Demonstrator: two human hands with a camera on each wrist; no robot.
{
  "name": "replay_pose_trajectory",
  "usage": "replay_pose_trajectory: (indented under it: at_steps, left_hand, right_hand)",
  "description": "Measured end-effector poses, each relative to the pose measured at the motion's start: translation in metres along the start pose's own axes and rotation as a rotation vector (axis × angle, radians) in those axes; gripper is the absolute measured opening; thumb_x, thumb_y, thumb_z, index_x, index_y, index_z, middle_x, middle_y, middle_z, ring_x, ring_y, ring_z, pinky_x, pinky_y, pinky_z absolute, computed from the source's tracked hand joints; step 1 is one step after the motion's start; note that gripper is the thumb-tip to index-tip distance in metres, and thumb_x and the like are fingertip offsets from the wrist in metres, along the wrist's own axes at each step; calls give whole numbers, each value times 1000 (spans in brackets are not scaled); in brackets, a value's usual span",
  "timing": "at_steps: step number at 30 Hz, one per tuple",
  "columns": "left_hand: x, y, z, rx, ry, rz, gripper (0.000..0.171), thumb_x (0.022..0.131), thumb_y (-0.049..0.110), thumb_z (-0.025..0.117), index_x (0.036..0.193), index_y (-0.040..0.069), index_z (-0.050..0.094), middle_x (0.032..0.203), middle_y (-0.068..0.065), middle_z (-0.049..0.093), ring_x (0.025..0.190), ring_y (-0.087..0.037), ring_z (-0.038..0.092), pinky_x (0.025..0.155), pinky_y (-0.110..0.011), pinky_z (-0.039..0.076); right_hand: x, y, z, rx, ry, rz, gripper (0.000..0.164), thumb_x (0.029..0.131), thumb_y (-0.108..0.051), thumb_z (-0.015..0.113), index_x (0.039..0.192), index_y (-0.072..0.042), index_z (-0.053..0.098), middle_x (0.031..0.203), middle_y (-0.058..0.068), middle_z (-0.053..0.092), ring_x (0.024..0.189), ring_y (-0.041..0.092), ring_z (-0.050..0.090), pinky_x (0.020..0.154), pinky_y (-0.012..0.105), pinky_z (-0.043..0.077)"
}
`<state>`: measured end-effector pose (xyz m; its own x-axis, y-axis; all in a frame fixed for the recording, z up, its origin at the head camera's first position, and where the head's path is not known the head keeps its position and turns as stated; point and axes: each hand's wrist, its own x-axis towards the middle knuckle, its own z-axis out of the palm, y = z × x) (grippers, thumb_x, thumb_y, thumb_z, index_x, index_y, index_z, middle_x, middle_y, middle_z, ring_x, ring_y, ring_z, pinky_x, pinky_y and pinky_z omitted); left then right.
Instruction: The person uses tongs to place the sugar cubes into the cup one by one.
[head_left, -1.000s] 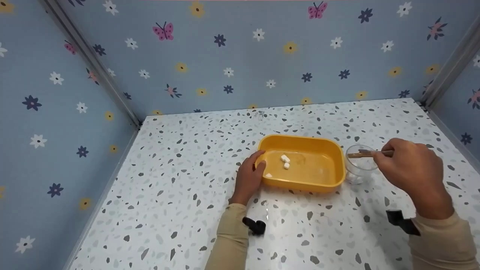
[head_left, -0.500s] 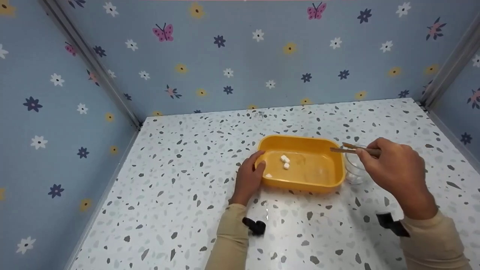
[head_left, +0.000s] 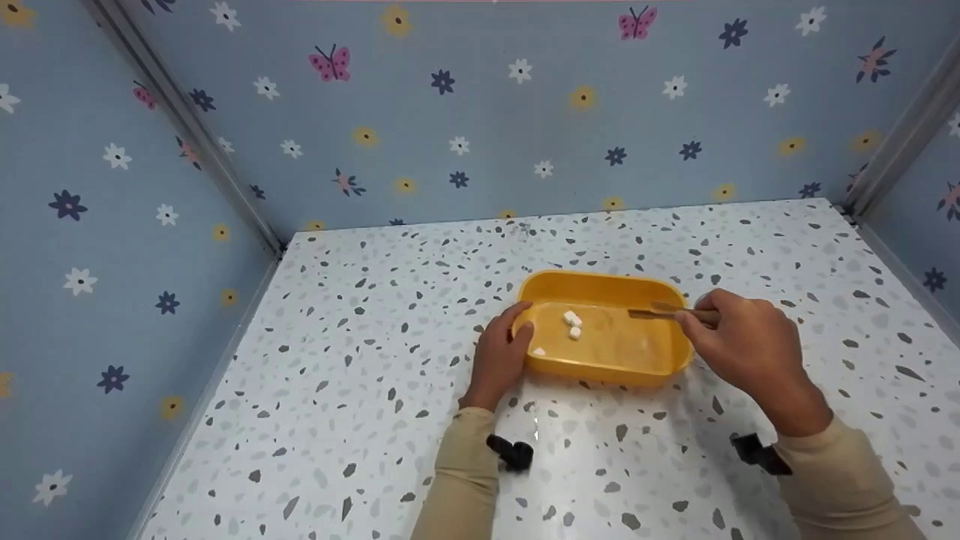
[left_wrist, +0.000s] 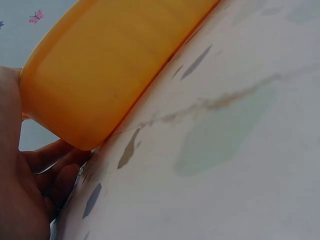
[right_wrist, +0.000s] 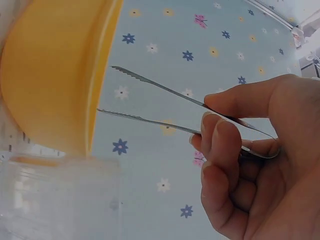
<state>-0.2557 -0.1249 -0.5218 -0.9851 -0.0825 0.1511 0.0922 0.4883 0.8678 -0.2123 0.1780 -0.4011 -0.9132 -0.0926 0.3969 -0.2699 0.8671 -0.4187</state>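
Observation:
My left hand [head_left: 501, 352] grips the left end of a yellow plastic tub [head_left: 600, 367], thumb over the rim and fingers outside; in the left wrist view its fingers [left_wrist: 62, 167] reach low by the tub's corner. Several small white cubes [head_left: 574, 332] lie in the left half of the tub. Over the tub's right end, my right hand [head_left: 750, 341] pinches metal tweezers [right_wrist: 165, 88] between thumb and fingers. Their serrated tips stand apart and point left, with nothing between them in the right wrist view.
A clear plastic container [right_wrist: 60, 200] stands beside the tub's right end, mostly hidden under the right hand in the head view. The speckled table [head_left: 360, 420] meets flower-patterned walls [head_left: 495, 112] at the back and sides.
My right hand has moved left with the tweezers, from over the clear container to over the tub's right end. The left hand, tub and white cubes have stayed put.

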Motion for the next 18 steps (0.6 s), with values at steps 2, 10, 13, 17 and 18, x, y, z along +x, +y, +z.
replay_pose_trajectory:
  at_steps: [2,10,13,17,18]
  left_hand:
    - [0,-1,0,2,1,3,41,99,35,53,140,29,60,124,-2,64,105,-17,57,96,-41,44]
    - [0,-1,1,3,-1,2,41,99,35,53,140,30,59,120,-1,64,100,-17,56,92,-40,45]
    - [0,0,1,6,-2,-2,41,100,34,54,140,30,59,123,-2,64,103,-17,57,94,-39,45]
    - [0,1,0,7,-4,-8,41,100,33,55,140,30,59,123,-2,63,103,-17,57,94,-39,45]
    - [0,1,0,5,-4,-8,41,100,33,54,140,30,59,122,-2,64,102,-17,57,94,-40,45]
  right_hand:
    - [0,0,4,5,7,-10,24,90,-25,74,90,-2,71,78,13,72,58,23,59,50,39,43]
    - [0,1,25,29,66,-119,23,89,-24,76,88,-2,70,82,14,74,68,29,68,57,46,51]
    - [-1,0,34,38,56,-145,22,89,-24,77,88,-3,70,81,12,74,66,27,68,56,44,51]
    - [-1,-1,46,54,12,-143,23,90,-25,76,91,-2,71,81,11,73,66,23,66,57,43,51]
    - [-1,-2,49,55,0,-140,23,90,-25,76,92,-2,71,81,11,73,66,23,65,58,42,51]
